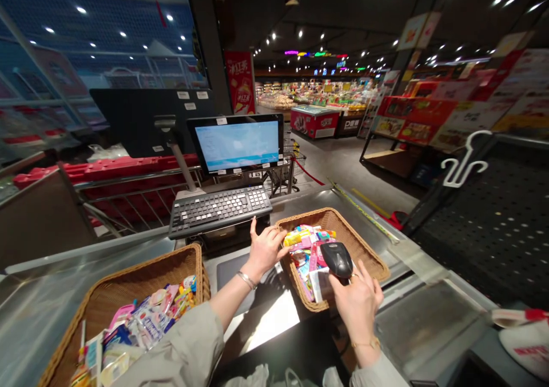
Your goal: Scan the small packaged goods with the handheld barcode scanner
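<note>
In my right hand (358,301) is a black barcode scanner (337,259), held over a wicker basket (362,252) on the counter. Small, brightly coloured packets (306,238) fill the left part of that basket, and the scanner hides some of them. My left hand (266,248) reaches to the basket's left rim with its fingers apart. Its fingertips are at the rim beside the packets; whether they touch one I cannot tell. A larger wicker basket (124,267) with many mixed small packages (148,321) stands to the left, partly covered by my left sleeve.
Behind my left hand are a black keyboard (221,208) and a lit monitor (238,144). A second screen (137,123) faces away at the left. White hooks (465,161) hang on a black perforated panel (493,204) at the right. Plastic bags (253,377) lie at the bottom edge.
</note>
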The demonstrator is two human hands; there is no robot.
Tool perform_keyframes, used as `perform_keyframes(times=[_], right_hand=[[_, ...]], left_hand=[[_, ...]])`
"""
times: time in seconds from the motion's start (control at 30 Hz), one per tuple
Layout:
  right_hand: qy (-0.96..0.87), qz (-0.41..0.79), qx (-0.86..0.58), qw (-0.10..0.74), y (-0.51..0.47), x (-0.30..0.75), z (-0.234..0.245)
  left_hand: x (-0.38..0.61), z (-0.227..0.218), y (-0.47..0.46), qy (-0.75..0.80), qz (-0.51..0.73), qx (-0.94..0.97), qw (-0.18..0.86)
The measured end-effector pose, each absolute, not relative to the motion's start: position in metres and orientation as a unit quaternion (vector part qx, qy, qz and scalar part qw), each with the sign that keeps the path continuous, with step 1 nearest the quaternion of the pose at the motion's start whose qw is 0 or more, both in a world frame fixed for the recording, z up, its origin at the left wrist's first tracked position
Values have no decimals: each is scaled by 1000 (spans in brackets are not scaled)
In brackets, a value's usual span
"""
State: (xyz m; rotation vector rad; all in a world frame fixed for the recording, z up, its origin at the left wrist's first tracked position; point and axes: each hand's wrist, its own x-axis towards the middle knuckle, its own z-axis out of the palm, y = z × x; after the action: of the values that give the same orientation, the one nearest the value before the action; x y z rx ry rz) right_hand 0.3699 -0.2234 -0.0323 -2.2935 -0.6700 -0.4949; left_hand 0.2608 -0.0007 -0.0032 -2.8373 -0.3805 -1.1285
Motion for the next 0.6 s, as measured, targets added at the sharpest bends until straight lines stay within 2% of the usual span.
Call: perform_keyframes(times=[0.37,0.6], right_hand=[[-198,-187,-899,342,-248,397,-36],[-183,-189,-899,351,-252,402,-39]], left_hand=[[293,-12,-16,-102,-277,-955,5],[312,-15,-34,-88,-293,-952,14]])
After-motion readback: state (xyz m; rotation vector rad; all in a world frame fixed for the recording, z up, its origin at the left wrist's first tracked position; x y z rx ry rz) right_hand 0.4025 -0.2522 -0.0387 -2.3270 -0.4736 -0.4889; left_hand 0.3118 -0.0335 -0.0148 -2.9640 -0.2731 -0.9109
